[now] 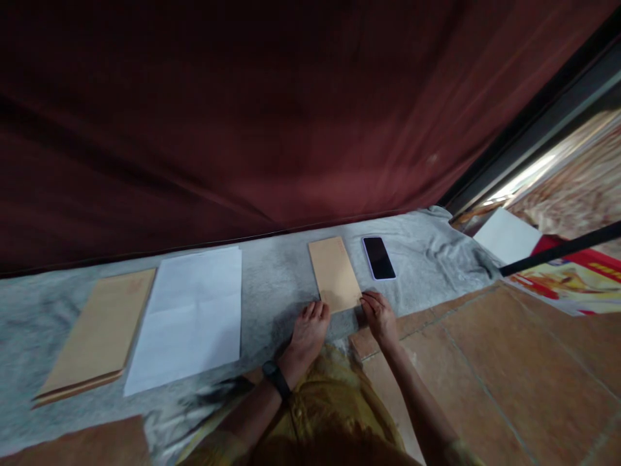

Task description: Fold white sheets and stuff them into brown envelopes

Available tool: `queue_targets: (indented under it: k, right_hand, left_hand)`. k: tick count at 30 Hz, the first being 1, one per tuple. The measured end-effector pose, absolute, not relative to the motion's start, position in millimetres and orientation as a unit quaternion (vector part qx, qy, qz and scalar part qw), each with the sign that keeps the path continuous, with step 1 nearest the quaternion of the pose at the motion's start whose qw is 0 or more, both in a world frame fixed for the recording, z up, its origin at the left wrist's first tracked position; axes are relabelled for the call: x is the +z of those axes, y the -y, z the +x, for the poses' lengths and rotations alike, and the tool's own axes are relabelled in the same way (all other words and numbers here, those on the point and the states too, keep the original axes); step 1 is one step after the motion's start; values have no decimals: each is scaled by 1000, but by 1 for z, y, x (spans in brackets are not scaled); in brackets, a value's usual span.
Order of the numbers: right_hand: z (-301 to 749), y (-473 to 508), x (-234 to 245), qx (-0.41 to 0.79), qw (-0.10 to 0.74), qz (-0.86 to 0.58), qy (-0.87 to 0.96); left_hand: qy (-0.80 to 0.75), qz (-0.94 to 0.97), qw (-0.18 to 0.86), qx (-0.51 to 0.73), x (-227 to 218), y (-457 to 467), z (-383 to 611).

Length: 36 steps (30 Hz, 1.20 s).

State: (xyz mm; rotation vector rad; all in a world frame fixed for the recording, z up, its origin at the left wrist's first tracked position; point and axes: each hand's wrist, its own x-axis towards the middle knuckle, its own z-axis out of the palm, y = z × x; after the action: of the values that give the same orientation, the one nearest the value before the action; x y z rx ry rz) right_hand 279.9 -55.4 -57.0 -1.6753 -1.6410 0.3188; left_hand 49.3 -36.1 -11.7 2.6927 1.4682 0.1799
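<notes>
A small brown envelope (334, 272) lies on a grey cloth (272, 278) spread on the floor. My left hand (309, 330) rests flat by the envelope's near left corner, fingers stretched out and touching its edge. My right hand (380, 315) sits at the near right corner, fingers curled against the edge. A black band is on my left wrist.
A dark phone (378, 257) lies right of the envelope. White paper sheets (191, 317) and a stack of larger brown envelopes (99, 333) lie to the left. A maroon curtain (242, 116) hangs behind. Tiled floor (509, 362), a white sheet (507, 236) and a printed poster (577, 278) are at right.
</notes>
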Motion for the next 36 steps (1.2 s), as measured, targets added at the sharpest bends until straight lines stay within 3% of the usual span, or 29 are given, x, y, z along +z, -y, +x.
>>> queue_targets:
  k: [27, 36]
  right_hand:
    - [274, 56, -67, 55, 402, -637, 656]
    - [282, 60, -66, 104, 402, -617, 668]
  left_hand:
    - [-475, 877, -5, 75, -10, 58, 54]
    - [-545, 823, 54, 149, -3, 56, -38]
